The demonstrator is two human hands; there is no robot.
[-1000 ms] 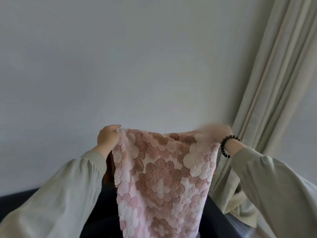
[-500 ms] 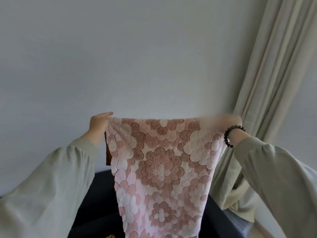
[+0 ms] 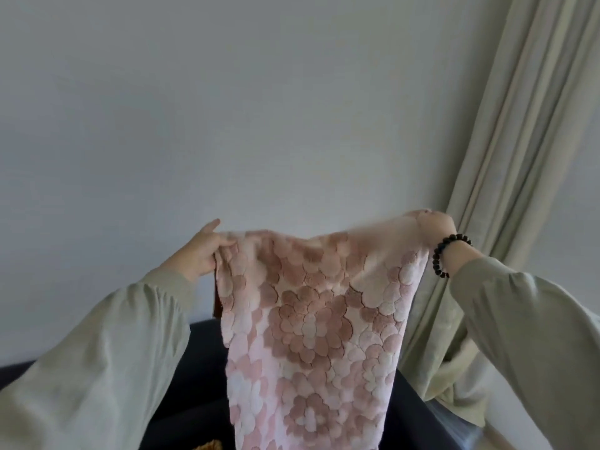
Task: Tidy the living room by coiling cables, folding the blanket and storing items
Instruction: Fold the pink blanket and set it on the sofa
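- A pink floral blanket (image 3: 311, 319) hangs at the centre of the frame, stretched between two raised hands in front of a dark sofa (image 3: 201, 368).
- The left hand (image 3: 201, 251) pinches its upper left corner, with the forefinger straight.
- The right hand (image 3: 435, 222), blurred, grips the upper right corner, and a beaded bracelet (image 3: 449, 251) circles the wrist.
- A pale curtain (image 3: 519, 157) hangs at the right.

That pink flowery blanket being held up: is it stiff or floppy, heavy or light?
Probably floppy: the blanket sags between the left hand and right hand and hangs straight down. Likely fairly light, since grips at just its top corners seem to carry it.
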